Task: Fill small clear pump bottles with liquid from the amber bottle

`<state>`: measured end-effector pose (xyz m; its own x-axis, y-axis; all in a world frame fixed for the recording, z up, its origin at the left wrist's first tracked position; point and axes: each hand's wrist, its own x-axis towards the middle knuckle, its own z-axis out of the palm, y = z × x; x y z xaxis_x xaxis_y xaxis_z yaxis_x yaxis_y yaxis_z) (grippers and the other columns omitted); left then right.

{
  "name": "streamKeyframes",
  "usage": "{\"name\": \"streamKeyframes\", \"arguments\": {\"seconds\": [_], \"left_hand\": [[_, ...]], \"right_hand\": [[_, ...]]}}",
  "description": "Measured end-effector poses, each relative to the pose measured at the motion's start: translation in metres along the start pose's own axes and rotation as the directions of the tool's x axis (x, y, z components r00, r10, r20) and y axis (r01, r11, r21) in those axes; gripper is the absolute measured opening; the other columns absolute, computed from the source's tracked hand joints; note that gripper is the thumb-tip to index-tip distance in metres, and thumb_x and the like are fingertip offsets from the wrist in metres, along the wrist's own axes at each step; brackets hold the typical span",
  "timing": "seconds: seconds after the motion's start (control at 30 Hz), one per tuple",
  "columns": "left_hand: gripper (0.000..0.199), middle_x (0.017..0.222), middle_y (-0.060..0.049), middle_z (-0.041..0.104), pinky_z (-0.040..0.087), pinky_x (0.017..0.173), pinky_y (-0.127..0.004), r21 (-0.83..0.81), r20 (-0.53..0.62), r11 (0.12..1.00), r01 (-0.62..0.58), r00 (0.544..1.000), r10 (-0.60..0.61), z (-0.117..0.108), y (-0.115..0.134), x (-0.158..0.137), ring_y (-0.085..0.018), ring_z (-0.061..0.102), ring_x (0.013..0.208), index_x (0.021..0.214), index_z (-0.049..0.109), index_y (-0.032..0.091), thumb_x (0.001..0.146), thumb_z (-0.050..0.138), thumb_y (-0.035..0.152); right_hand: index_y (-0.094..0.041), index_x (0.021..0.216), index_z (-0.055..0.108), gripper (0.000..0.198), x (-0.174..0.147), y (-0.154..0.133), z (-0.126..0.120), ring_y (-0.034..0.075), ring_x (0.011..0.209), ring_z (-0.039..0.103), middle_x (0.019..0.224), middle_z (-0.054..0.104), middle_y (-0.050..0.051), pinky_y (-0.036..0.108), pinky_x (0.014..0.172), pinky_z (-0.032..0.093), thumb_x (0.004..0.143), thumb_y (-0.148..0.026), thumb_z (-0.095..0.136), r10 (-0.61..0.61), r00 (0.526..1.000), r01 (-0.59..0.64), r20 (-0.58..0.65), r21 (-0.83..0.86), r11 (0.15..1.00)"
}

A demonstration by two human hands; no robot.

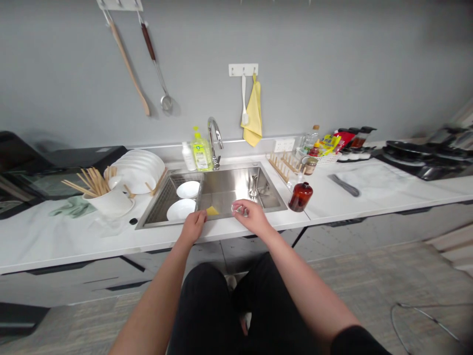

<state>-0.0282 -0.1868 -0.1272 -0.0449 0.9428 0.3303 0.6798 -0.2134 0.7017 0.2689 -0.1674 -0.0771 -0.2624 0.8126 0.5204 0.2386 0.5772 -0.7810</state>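
Observation:
Over the front rim of the steel sink, my left hand has its fingers curled together. A yellow sponge or cloth piece shows just right of those fingertips; whether they grip it I cannot tell. My right hand pinches a small, shiny, clear or silvery round piece above the sink's front edge, too blurred to name. Two white bowls sit in the wire drain basket on the sink's left side. An amber bottle without a cap stands on the counter right of the sink.
A faucet, a green dish soap bottle and a white bottle stand behind the sink. Stacked white plates and a white holder with chopsticks are left. Rightward are a wooden rack, a jar and a dark grey utensil.

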Motion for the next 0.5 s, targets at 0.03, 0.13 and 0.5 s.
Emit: {"name": "streamKeyframes", "arguments": {"seconds": [0.03, 0.13, 0.5], "left_hand": [[0.057, 0.065, -0.002, 0.058, 0.041, 0.073, -0.036, -0.008, 0.005, 1.000, -0.001, 1.000, 0.001, 0.000, -0.001, 0.000, -0.022, 0.057, 0.069, 0.067, 0.050, 0.026, 0.112, 0.037, 0.059], [0.061, 0.066, -0.003, 0.061, 0.041, 0.073, -0.037, -0.023, 0.005, 1.000, 0.002, 1.000, -0.002, 0.000, -0.001, 0.000, -0.023, 0.059, 0.071, 0.069, 0.054, 0.025, 0.113, 0.038, 0.065], [0.066, 0.069, -0.004, 0.069, 0.044, 0.073, -0.036, -0.019, 0.013, 1.000, 0.022, 1.000, -0.021, -0.001, 0.000, 0.001, -0.024, 0.063, 0.071, 0.073, 0.065, 0.024, 0.112, 0.043, 0.072]], "right_hand": [[-0.024, 0.120, 0.086, 0.029, 0.002, -0.012, -0.019, 0.022, 0.081, 0.073, 0.107, 0.088, 0.007, 0.036, 0.079, 0.059, 0.094, -0.037, 0.084, -0.032, 0.999, 0.031, -0.022, -0.054, 0.998], [-0.024, 0.118, 0.086, 0.029, 0.011, -0.037, -0.093, 0.023, 0.085, 0.076, 0.106, 0.087, 0.008, 0.035, 0.074, 0.058, 0.096, -0.043, 0.085, -0.046, 0.996, 0.032, -0.079, -0.172, 0.985], [-0.021, 0.098, 0.073, 0.037, 0.007, 0.106, -0.318, 0.021, 0.076, 0.069, 0.088, 0.076, 0.005, 0.033, 0.065, 0.057, 0.071, -0.042, 0.086, 0.374, 0.671, -0.499, -0.641, -0.017, 0.866]]}}
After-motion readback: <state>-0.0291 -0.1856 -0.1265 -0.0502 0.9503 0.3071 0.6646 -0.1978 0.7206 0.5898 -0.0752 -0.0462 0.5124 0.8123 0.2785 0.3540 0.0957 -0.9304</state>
